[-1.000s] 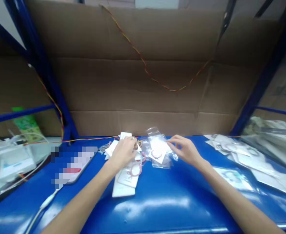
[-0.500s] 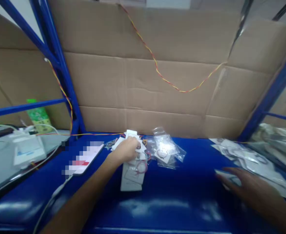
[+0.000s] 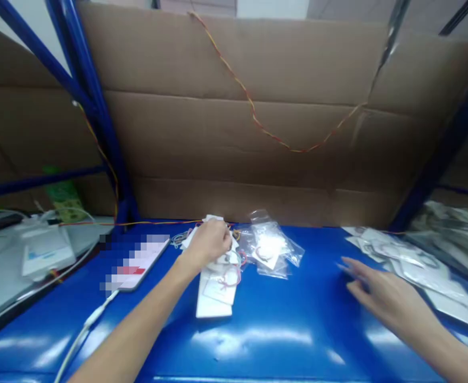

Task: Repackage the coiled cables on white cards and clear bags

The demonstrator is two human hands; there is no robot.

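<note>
At seven o'clock, our left hand (image 3: pixel 208 243) curls over white cards (image 3: pixel 213 307), its grasp hidden; at four, our right hand (image 3: pixel 393 299) pinches a blurred sliver (image 3: pixel 344 267), calling for light fingertips; clear bags (image 3: pixel 293 251) lie at five.

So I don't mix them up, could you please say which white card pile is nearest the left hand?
The white card pile with red loops, left of the clear plastic bags; the left hand partly hides it.
</note>
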